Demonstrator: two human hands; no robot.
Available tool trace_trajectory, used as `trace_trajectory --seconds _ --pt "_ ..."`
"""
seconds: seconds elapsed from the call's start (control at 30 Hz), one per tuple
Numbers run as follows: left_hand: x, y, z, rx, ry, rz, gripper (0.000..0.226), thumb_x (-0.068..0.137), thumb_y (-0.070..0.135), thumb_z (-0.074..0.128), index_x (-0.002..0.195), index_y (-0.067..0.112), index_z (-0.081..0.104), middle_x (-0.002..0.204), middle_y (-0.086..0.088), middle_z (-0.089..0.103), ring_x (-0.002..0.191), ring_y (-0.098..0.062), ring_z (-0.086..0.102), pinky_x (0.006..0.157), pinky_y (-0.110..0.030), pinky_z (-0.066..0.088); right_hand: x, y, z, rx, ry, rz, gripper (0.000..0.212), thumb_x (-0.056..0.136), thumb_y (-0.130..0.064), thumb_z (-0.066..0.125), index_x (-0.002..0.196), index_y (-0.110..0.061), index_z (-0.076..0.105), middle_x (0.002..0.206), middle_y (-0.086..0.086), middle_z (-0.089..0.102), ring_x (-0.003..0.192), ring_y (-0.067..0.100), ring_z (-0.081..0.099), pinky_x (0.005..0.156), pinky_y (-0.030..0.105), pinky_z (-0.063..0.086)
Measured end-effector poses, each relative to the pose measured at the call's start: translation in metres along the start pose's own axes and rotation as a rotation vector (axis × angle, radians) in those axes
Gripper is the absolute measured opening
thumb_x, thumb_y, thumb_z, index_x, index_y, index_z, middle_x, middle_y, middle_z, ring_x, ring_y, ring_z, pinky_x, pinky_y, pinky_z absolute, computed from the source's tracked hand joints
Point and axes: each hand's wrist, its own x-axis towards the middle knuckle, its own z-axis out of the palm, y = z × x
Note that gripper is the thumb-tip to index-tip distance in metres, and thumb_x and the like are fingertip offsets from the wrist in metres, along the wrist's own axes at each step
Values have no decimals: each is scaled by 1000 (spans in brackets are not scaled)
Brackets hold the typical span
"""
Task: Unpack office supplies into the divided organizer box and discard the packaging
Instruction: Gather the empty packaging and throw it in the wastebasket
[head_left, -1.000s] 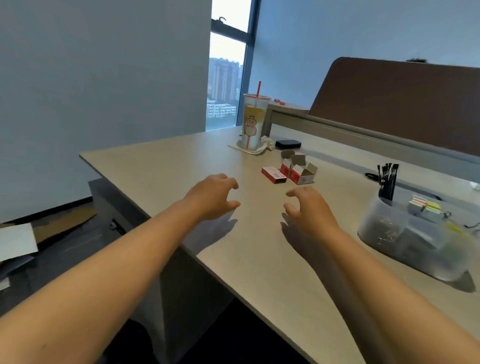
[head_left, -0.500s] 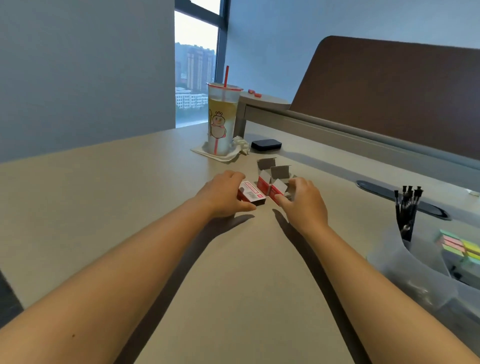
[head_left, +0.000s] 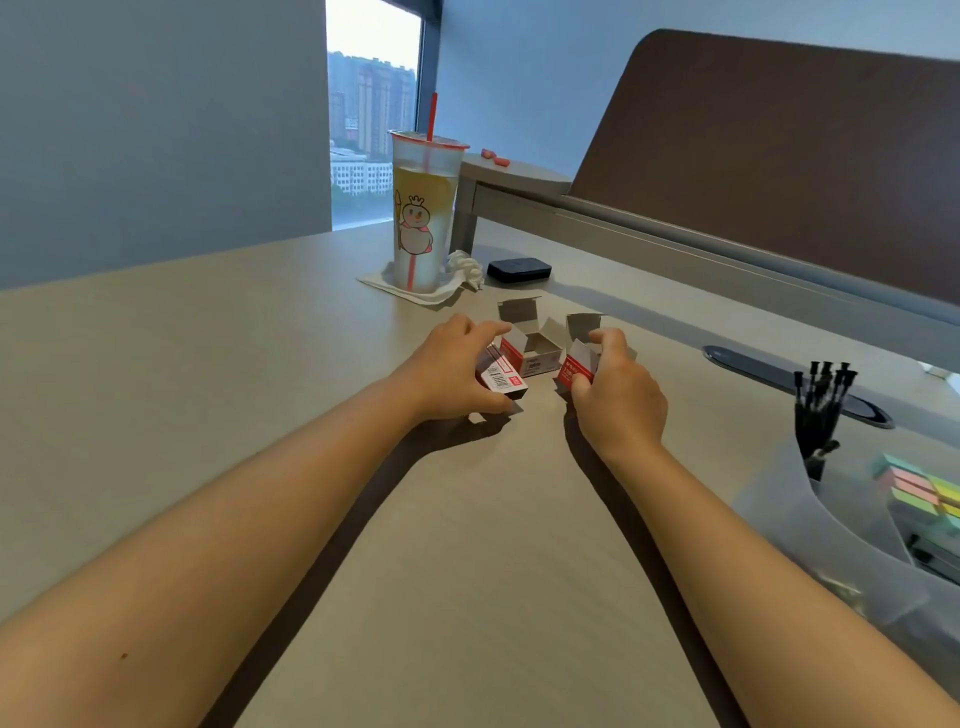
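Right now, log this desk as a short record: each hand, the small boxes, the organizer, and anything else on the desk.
left hand: grips a closed red-and-white box
right hand: grips an opened red-and-white box
middle box: open, flaps up, between the hands
organizer: translucent, at right, holding black pens and coloured sticky notes
drink cup: red straw, on a napkin, far side
black device: beside the cup

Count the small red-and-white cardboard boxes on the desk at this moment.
3. A closed box is gripped by the left hand; an open box stands between the hands; a third box is held by the right hand. None seems hidden.
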Motion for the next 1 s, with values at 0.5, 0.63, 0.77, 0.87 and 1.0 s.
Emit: trace_trajectory --seconds 0.5,0.63,0.77,0.87,1.0 --pt "29 16 10 100 -142 -83 81 71 36 70 136 24 23 137 -16 28 125 -34 36 98 -37 41 -7 8 -3 55 -46 63 42 89 -23 52 126 -19 33 126 11 53 107 28 56 79 33 50" --pt "26 8 14 98 -89 -66 73 72 37 70 130 16 31 134 -13 40 120 -28 43 89 -31 44 -8 7 0 73 -58 48 37 90 -22 50 124 -19 37 125 10 54 104 28 57 76 32 50" --pt "25 3 15 81 -55 -87 69 71 39 70 127 17 36 133 -12 39 121 -27 40 94 -34 44 -8 7 0 73 -69 44 36 90 -23 50 123 -18 38 126 10 54 106 28 56 79 33 50" --pt "24 1 16 51 -24 -96 65 71 38 70 125 17 40 135 -12 36 123 -27 38 98 -36 43 -8 7 2 76 -72 53 35 89 -22 50 123 -18 39 127 11 53 107 29 56 79 34 51" --pt "20 -4 16 -26 8 -76 58 73 35 69 124 16 47 130 -9 48 116 -23 48 86 -28 45 -6 7 5 97 -63 60 33 90 -22 50 121 -19 40 126 10 54 106 29 56 78 34 51"
